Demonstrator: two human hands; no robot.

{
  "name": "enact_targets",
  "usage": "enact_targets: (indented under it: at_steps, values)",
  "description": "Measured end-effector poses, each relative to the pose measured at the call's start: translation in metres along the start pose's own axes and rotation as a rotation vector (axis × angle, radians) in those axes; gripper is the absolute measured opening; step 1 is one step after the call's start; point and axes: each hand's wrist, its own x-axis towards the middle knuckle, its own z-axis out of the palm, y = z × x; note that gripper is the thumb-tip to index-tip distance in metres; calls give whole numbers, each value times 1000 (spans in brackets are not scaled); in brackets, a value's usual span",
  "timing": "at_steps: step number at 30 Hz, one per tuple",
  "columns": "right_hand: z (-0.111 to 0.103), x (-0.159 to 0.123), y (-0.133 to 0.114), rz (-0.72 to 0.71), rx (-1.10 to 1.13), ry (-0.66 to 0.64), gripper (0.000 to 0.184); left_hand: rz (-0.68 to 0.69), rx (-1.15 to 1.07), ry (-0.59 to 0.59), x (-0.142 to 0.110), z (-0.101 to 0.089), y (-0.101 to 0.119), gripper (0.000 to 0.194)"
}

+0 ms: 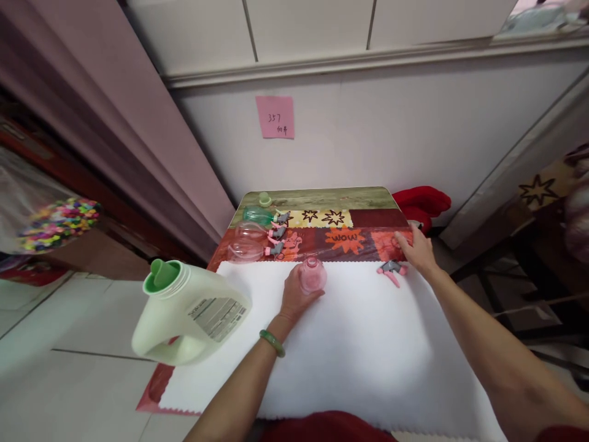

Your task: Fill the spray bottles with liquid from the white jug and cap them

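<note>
My left hand (297, 290) is wrapped round a small clear pink bottle (313, 276), which stands upright on the white cloth with its mouth uncovered. My right hand (418, 250) is at the table's right edge, thumb and finger apart, over the patterned cloth; I cannot make out anything in it. Just left of and below that hand lies a pink and grey spray head (392, 270). At the far left lie a green spray bottle (258, 215) and two pink spray bottles (251, 232), heads pointing right. A large pale green jug (193, 313) stands open at the left.
A green cap (265, 198) sits at the table's back left. The white cloth (359, 344) covers the front of the table. Behind it rises a white wall with a pink note (275, 117). Red fabric (421, 202) is beyond the back right corner.
</note>
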Motion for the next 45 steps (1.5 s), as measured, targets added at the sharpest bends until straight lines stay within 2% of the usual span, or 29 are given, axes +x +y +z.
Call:
enact_targets:
  at_steps: [3, 6, 11, 14, 17, 18, 20, 22, 24, 27, 30, 32, 34, 36, 38, 40, 42, 45]
  values:
    - [-31, -32, -31, -17, 200, 94, 69, 21, 44, 18, 8, 3, 1, 85]
    - [-45, -82, -62, -17, 377, 95, 66, 17, 110, 8, 13, 10, -5, 87]
    - [-36, -156, -88, 24, 565, 40, 64, -15, 208, -31, 12, 23, -19, 90]
    - [-30, -181, -102, 43, 583, 35, 61, -7, 239, -63, 10, 24, -20, 103]
    - [-31, -197, -124, -8, 579, 56, 64, 43, 235, -103, -1, 14, -10, 117]
    - [-31, -202, -133, -55, 587, 65, 65, 70, 229, -117, -9, 8, -5, 116]
    - [-30, -210, -151, -160, 624, 72, 67, 129, 218, -136, -35, -12, 7, 99]
    - [-23, -217, -169, -243, 695, 42, 67, 187, 213, -146, -70, -39, 17, 84]
    - [-10, -224, -188, -288, 798, -36, 63, 311, 233, -148, -110, -72, 25, 81]
    - [23, -232, -222, -313, 973, -203, 52, 325, 313, 19, -163, -125, 29, 76]
    - [61, -239, -262, -278, 1115, -374, 48, 225, 368, 339, -191, -175, 29, 55]
    - [82, -243, -289, -233, 1183, -469, 51, 90, 350, 568, -193, -204, 28, 44]
    - [97, -247, -312, -205, 1214, -539, 60, -21, 270, 777, -184, -228, 28, 48]
    - [106, -250, -329, -220, 1206, -591, 68, -109, 179, 849, -169, -243, 26, 60]
    - [110, -251, -340, -269, 1173, -614, 76, -189, 47, 790, -152, -250, 22, 63]
    - [109, -249, -347, -320, 1141, -616, 83, -259, -63, 686, -137, -250, 18, 57]
    - [106, -244, -353, -352, 1135, -617, 87, -280, -75, 634, -127, -247, 14, 49]
    - [98, -233, -359, -376, 1198, -648, 89, -231, 0, 639, -115, -245, 12, 41]
